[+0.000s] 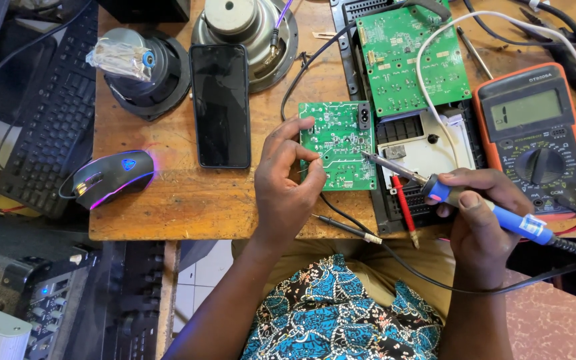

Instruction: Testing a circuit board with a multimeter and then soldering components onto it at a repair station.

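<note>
A small green circuit board [338,143] lies on the wooden table [168,200]. My left hand [288,183] rests at the board's left edge, thumb and fingers pinching a thin strand of solder wire over it. My right hand [481,223] grips a blue-handled soldering iron [448,193], whose metal tip touches the board's right side. The iron's black cable loops down across my lap.
A larger green board [411,57] lies on a black chassis behind. An orange multimeter [535,137] stands right, its red probe [405,208] and black probe [341,228] near the front edge. A black phone [220,103], lit mouse [111,177], two speakers and keyboard [51,113] sit left.
</note>
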